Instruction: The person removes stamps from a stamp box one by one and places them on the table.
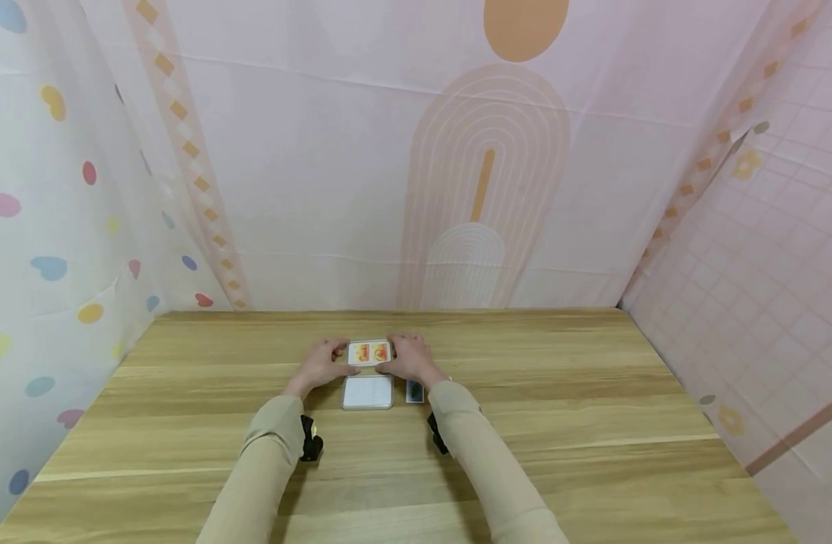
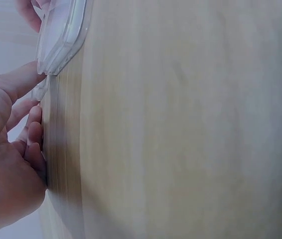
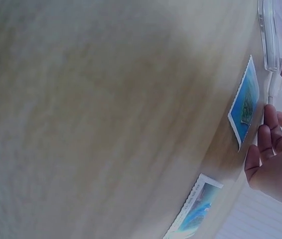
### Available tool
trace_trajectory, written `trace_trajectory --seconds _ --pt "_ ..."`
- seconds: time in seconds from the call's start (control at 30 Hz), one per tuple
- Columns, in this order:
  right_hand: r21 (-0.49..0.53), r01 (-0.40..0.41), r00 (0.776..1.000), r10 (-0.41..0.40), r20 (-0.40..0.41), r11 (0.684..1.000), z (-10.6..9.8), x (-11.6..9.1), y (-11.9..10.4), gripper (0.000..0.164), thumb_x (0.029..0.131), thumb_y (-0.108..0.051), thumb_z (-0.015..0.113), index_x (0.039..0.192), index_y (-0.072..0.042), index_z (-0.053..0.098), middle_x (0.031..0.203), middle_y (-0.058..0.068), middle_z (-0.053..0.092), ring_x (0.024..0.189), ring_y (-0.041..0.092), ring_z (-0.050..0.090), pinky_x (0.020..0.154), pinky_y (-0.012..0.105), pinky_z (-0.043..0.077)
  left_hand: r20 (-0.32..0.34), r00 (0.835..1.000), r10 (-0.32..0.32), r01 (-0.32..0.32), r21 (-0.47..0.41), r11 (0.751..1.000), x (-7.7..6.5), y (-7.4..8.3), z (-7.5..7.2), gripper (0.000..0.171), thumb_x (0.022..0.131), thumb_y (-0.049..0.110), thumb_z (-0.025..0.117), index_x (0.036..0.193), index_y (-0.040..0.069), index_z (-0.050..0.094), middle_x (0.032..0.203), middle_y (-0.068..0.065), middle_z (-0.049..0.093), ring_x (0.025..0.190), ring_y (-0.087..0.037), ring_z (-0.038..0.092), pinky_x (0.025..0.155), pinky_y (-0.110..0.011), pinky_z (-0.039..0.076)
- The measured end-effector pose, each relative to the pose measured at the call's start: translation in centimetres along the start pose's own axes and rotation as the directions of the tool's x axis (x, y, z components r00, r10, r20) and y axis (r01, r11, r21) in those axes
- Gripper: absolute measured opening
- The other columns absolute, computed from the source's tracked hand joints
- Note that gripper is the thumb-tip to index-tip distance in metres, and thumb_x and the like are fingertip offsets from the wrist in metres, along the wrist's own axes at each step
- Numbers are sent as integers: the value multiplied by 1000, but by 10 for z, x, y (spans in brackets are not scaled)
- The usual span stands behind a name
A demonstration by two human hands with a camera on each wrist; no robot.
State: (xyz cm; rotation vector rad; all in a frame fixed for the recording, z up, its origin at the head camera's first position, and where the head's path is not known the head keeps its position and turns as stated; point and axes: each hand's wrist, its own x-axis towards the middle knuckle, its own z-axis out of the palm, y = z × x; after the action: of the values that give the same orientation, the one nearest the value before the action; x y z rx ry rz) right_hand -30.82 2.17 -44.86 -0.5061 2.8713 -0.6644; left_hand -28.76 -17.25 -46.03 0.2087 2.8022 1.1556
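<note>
A clear flat plastic case (image 1: 369, 353) with two red-and-yellow stamps (image 1: 372, 353) on a white backing lies between both hands. My left hand (image 1: 319, 366) grips its left side, thumb at the near corner and fingers at the far one. My right hand (image 1: 412, 358) holds the right side the same way. Just nearer lies a second clear case (image 1: 368, 393) with a white face, large in the left wrist view. A blue-green stamp (image 3: 244, 107) lies beside the right hand, partly under its wrist in the head view.
A second bluish stamp (image 3: 196, 211) with a perforated edge lies farther right in the right wrist view. The wooden table (image 1: 592, 408) meets a patterned cloth (image 1: 320, 189) at the back, with more cloth on both sides. Black wrist cameras (image 1: 310, 440) sit under both forearms.
</note>
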Motion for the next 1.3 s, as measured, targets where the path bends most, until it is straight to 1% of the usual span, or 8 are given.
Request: trace_trajectory --seconds 0.27,0.63,0.73,0.83,0.97,1.13,1.3 --pt "9 14 1000 -14 7 1000 -1 0 0 67 84 -37 71 139 -6 47 136 13 54 119 29 47 100 44 39 -3 1000 -6 6 5 1000 -1 2 -1 68 81 18 74 135 -9 44 106 -19 49 97 -28 42 83 -36 37" --pt "23 23 1000 -23 4 999 1 2 4 66 84 -38 70 138 -7 48 135 11 55 115 26 48 101 41 38 -6 1000 -13 13 8 1000 0 0 0 66 81 19 74 134 -8 45 103 -15 48 95 -26 41 79 -32 34" --pt "25 36 999 -35 -6 999 1 2 5 65 83 -38 71 136 -7 50 127 9 59 110 23 49 98 38 38 -2 1000 -5 5 15 1000 0 -1 -1 66 81 19 74 134 -9 45 104 -16 49 96 -26 41 80 -34 35" --pt "28 50 999 -50 -15 998 0 2 6 64 82 -38 73 134 -7 52 113 7 63 102 19 50 94 35 38 3 1000 7 -7 21 1000 -1 -1 -1 67 80 19 75 133 -10 45 104 -17 49 96 -27 41 81 -36 36" --pt "24 64 998 -63 -19 998 0 2 7 65 81 -38 74 133 -7 53 98 4 63 91 15 48 91 31 36 1 1000 27 -27 32 999 -1 1 -2 66 79 18 76 132 -10 47 103 -18 51 95 -27 43 82 -38 37" --pt "28 80 997 -79 -24 996 -2 3 9 66 80 -39 74 133 -6 53 90 2 60 83 12 44 89 30 35 -14 1000 26 -25 61 998 -1 1 -3 65 78 20 77 130 -9 50 108 -20 54 98 -29 45 86 -42 39" --pt "50 101 995 -99 -32 994 -3 2 11 66 80 -39 75 132 -6 54 85 1 58 77 12 43 92 33 35 -23 1000 16 -14 77 997 -2 1 -3 62 79 21 76 129 -6 51 114 -22 55 106 -34 44 92 -49 34"
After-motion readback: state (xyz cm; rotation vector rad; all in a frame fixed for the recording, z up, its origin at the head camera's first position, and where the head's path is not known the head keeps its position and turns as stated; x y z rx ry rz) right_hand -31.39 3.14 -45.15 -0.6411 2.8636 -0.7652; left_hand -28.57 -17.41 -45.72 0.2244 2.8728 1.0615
